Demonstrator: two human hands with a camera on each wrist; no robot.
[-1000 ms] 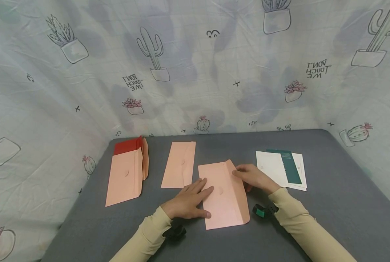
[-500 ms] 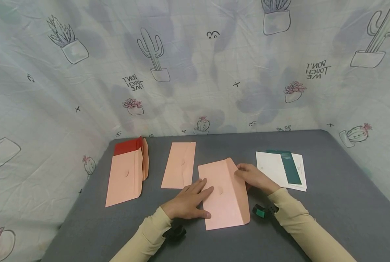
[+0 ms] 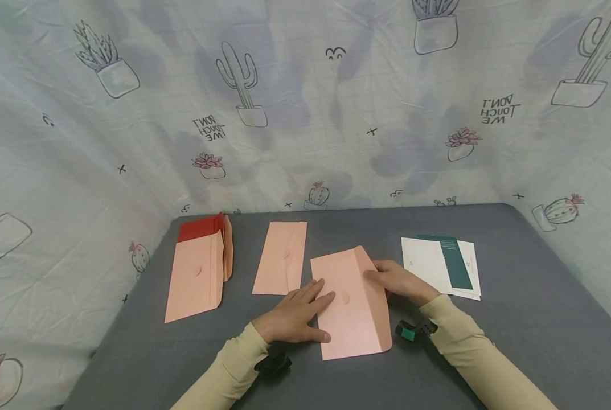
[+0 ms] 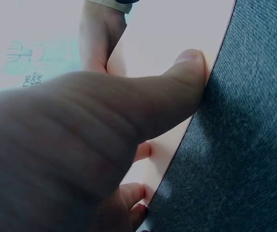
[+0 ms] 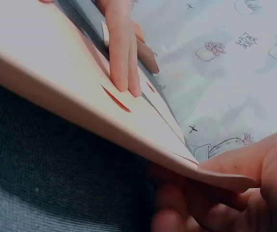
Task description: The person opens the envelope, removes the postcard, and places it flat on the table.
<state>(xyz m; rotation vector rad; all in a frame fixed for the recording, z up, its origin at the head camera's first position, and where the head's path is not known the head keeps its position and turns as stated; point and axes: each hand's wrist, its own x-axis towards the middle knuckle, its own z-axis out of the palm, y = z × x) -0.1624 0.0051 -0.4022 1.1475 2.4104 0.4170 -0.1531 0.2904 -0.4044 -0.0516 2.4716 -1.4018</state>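
Note:
A pink envelope (image 3: 343,310) lies on the grey table in front of the person, its flap (image 3: 376,302) opened out to the right and a curved slit on its face. Fingers spread, the left hand (image 3: 297,313) presses on the envelope's left side; the left wrist view shows its thumb (image 4: 189,65) close to the edge. At the flap's far end the right hand (image 3: 400,279) pinches the paper between thumb and fingers. In the right wrist view that flap end (image 5: 225,180) bends up a little within the right hand's grip. Some right fingers are hidden beneath it.
Another pink envelope (image 3: 279,256) lies behind the left hand. Further left, pink envelopes (image 3: 195,279) overlap a red one (image 3: 197,229). White cards (image 3: 425,262) with a dark green card (image 3: 457,262) lie at the right. A cactus-print cloth (image 3: 305,114) hangs behind the table.
The right hand shifts slightly along the flap's far end, and the thumb now lies flatter on the flap. The left hand and the envelope stay nearly in place.

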